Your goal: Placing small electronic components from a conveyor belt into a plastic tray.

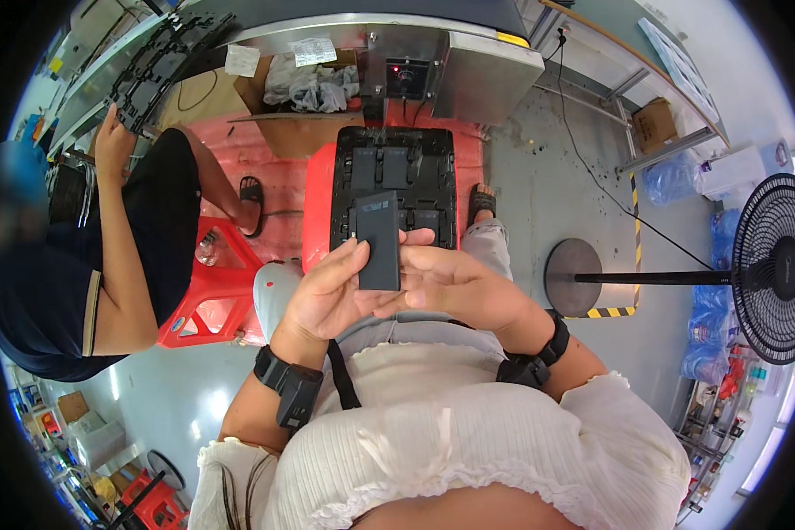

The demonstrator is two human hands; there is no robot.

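Note:
A flat, dark grey rectangular block (380,252), much like a phone battery, is held up in front of me with small faint print near its top. My left hand (321,289) grips its left edge, thumb against the side. On the opposite edge, my right hand (459,276) has its fingers closed against the block. Just beyond it lies a black tray (397,134) with moulded compartments, and several similar dark blocks sit in them. The held block and my fingers hide part of the tray's near end. Under the tray shows a red support (318,208).
At my left a seated co-worker holds a black moulded tray (163,66) beside a red stool (205,291). A metal machine frame (495,79) and an open cardboard box (314,134) stand ahead. On my right are a black fan (773,265), its round base and a trailing cable.

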